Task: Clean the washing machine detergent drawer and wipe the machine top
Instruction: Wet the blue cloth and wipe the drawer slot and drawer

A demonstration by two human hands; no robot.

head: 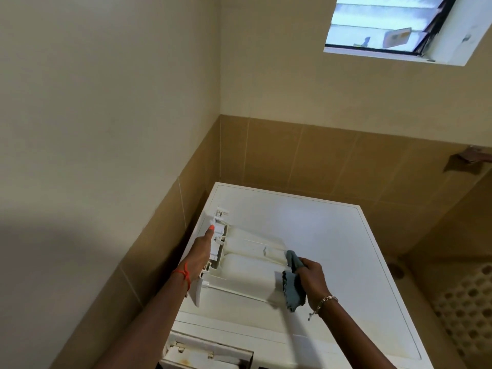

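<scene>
Detergent drawer (247,265), pulled out, underside up on machine top (332,235): probably light, rigid, brittle-tabbed plastic; left hand (199,255) clasping left edge, right hand (311,275) pinching soft grey cloth (292,283).

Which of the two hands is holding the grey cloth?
The right hand, the one with the bracelet, grips the grey cloth against the detergent drawer. The left hand, with the red thread, only steadies the drawer's side.
</scene>
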